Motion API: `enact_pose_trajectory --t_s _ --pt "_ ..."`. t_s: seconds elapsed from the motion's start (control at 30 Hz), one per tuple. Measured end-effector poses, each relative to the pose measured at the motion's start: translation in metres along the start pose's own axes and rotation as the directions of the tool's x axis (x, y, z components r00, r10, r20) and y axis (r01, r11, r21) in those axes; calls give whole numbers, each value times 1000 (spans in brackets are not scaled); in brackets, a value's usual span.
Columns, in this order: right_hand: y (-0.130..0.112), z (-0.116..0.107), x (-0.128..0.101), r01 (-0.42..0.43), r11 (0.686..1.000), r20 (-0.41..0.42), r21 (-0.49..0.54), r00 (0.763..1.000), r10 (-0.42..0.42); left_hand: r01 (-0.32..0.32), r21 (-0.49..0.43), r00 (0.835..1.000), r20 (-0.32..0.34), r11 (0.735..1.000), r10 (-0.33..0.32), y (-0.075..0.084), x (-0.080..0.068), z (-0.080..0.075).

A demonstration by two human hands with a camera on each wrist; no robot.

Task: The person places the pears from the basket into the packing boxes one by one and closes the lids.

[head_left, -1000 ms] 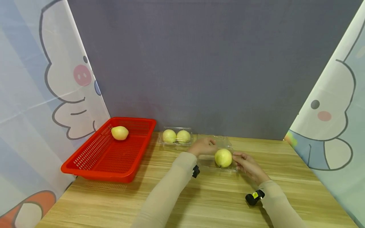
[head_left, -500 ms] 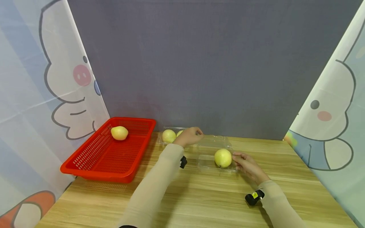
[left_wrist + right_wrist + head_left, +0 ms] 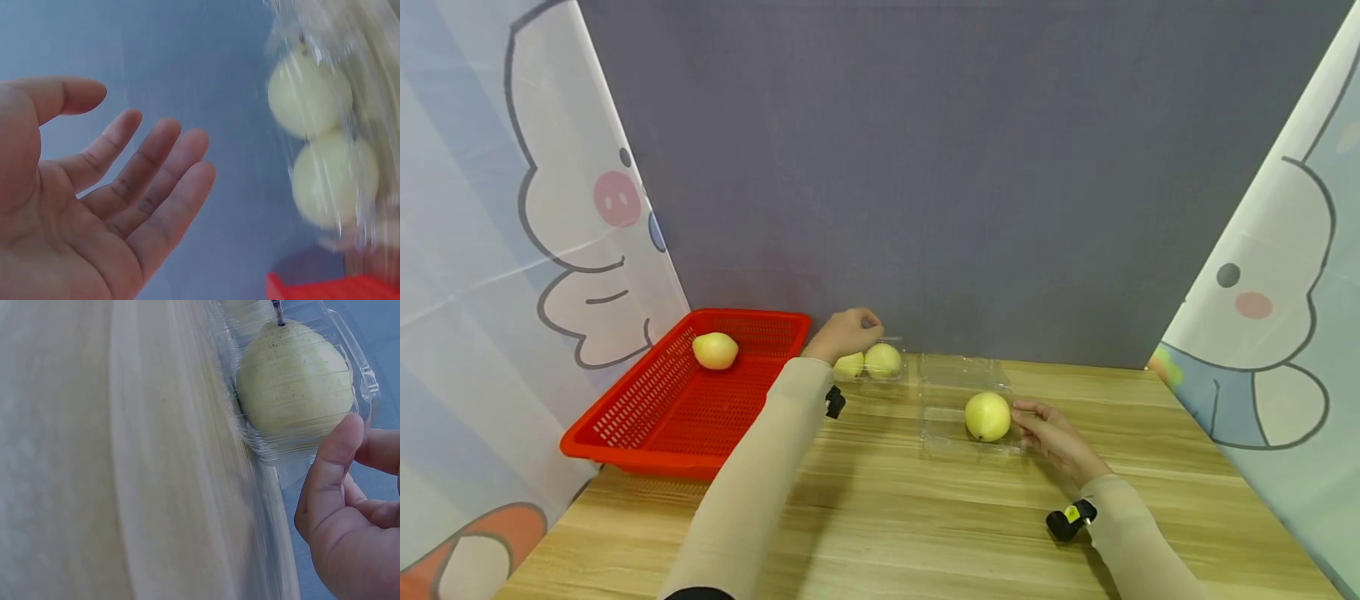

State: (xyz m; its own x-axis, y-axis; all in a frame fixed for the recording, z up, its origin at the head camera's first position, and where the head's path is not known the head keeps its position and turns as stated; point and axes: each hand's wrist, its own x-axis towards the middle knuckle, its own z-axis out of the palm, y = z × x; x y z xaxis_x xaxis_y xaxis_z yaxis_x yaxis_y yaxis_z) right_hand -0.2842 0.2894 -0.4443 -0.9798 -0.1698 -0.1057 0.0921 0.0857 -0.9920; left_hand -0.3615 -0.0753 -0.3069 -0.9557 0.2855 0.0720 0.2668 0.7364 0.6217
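Pears [image 3: 867, 362] in a pair sit side by side inside a small clear clamshell box [image 3: 891, 372] at the back of the wooden table [image 3: 880, 517], just right of the red basket [image 3: 688, 400]. The left hand [image 3: 844, 332] hangs just above and behind them, fingers spread and relaxed, gripping nothing; the left wrist view shows the open palm [image 3: 69, 225] apart from the two pears [image 3: 322, 137] under the glossy plastic. A second clear box [image 3: 966, 404] lies open to the right, with a single pear [image 3: 987, 416] in its near tray. The right hand [image 3: 1054, 433] rests at that tray's right edge; in the right wrist view its thumb [image 3: 328, 469] touches the plastic rim just beside the single pear [image 3: 292, 378], and the other fingers curl loosely behind. Another pear [image 3: 715, 350] lies in the far part of the red basket, well apart from both hands. Cartoon-printed curtains [image 3: 512, 208] stand at either side.
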Motion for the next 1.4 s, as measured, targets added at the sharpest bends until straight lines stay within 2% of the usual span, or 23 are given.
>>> enact_pose_trajectory --t_s 0.27,0.5,0.67,0.83,0.93,1.2,1.4 --pt "2 0 0 -12 1000 -15 3 1000 12 33 33 999 -33 999 -32 -24 -13 -33" --pt "2 0 0 -13 1000 -23 3 1000 13 92 32 993 -73 995 -90 -46 -21 -59" --pt "3 0 0 -15 1000 -28 -6 1000 15 144 26 986 -87 989 -142 -68 -29 -72" --pt "3 1 0 -4 1000 -30 -7 1000 4 214 11 975 -69 977 -212 -95 -34 -81" --pt "3 0 0 -3 1000 -33 -2 999 3 220 63 973 -89 973 -214 -108 -38 -84" --pt "2 0 0 -5 1000 -28 -21 1000 5 229 137 968 -139 964 -210 -123 -50 -88" --pt "3 1 1 1 1000 -29 -17 1000 -2 253 174 964 -124 952 -234 -149 -50 -90"
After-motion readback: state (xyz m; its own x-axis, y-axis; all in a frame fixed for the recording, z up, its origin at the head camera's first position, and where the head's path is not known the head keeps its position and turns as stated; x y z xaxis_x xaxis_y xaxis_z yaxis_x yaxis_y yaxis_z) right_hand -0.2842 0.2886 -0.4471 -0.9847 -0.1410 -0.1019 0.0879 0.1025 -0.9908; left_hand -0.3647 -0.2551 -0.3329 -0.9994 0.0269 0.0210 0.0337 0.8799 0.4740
